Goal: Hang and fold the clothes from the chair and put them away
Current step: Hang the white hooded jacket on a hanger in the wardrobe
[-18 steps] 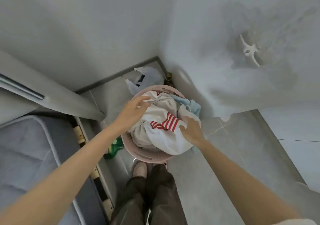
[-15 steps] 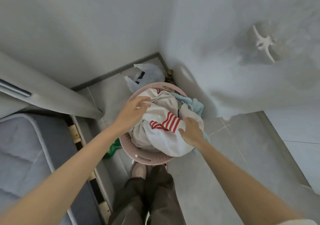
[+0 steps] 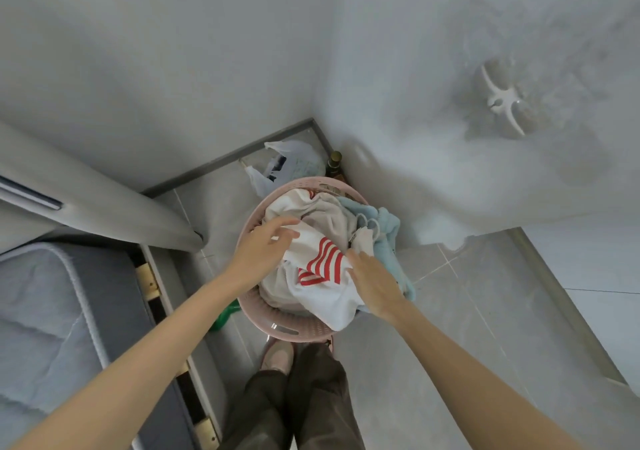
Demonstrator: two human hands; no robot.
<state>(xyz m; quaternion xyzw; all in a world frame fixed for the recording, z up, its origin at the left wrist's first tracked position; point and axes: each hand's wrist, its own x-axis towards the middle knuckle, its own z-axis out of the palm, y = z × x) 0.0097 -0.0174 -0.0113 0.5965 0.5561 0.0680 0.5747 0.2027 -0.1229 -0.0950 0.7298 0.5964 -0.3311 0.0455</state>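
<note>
1. Both hands were down in the pink laundry basket [image 3: 298,331], which stood on the tiled floor in the corner of the room.
2. Since half a second earlier the left hand [image 3: 259,255] had loosened: its fingers [image 3: 284,222], then curled on the cloth at the basket's left rim, were now spread and lifted a little, with only the lower ones touching the white garment with red stripes [image 3: 322,269].
3. Her right hand [image 3: 374,283] had shifted less; it lay flat, palm down, fingers together and pressed on the white fabric at the right of the stripes. Whether it pinched any cloth beneath I could not tell.
4. I took it that she was re-gripping, choosing which piece to draw out, so no garment had yet left the pile for hanging or folding.
5. Both forearms reached forward and down, bare, converging over the basket, her feet just short of its near rim.
6. A light blue towel [image 3: 388,238] hung over the basket's right rim, and a beige piece [image 3: 332,221] lay toward the far side, beneath the striped one.
</note>
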